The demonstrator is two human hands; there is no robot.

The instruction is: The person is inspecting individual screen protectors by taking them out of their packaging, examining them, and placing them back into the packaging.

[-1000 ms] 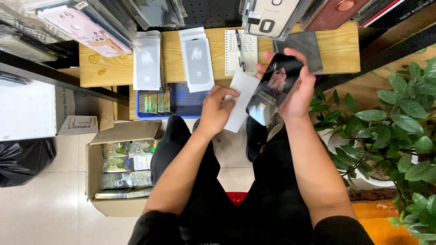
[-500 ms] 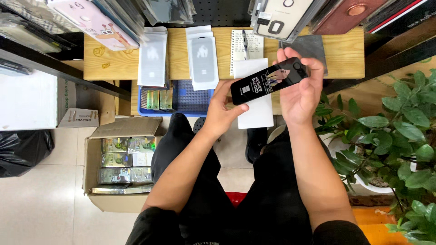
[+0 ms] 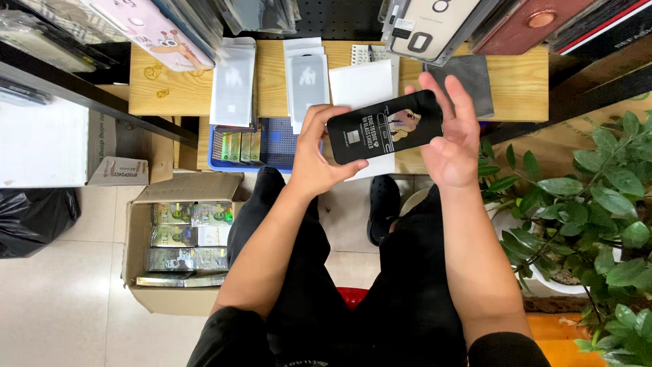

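Left hand: the left end of a black packet (image 3: 384,126) is pinched by the left hand (image 3: 320,158), thumb below, fingers curled over its top edge.
Right hand: the packet's right end is steadied by the right hand (image 3: 454,139), fingers spread, thumb hidden behind it.
Packet: one, held level in the air above the lap, in front of the wooden table (image 3: 523,64).
Behind it: one white sheet (image 3: 362,85), half covered by the packet.
Table: two clear sleeves (image 3: 233,85), one grey cloth (image 3: 470,75); a third sleeve may be overlapped, not countable.
Below table: one blue basket (image 3: 277,139), its contents hard to make out.
Floor: one open carton (image 3: 178,248) of shiny boxes, count unclear; one black bag (image 3: 30,221), cut off at the left.
Right edge: one potted plant (image 3: 584,211), partly cut off.
Top: hanging cases, cut off by the frame.
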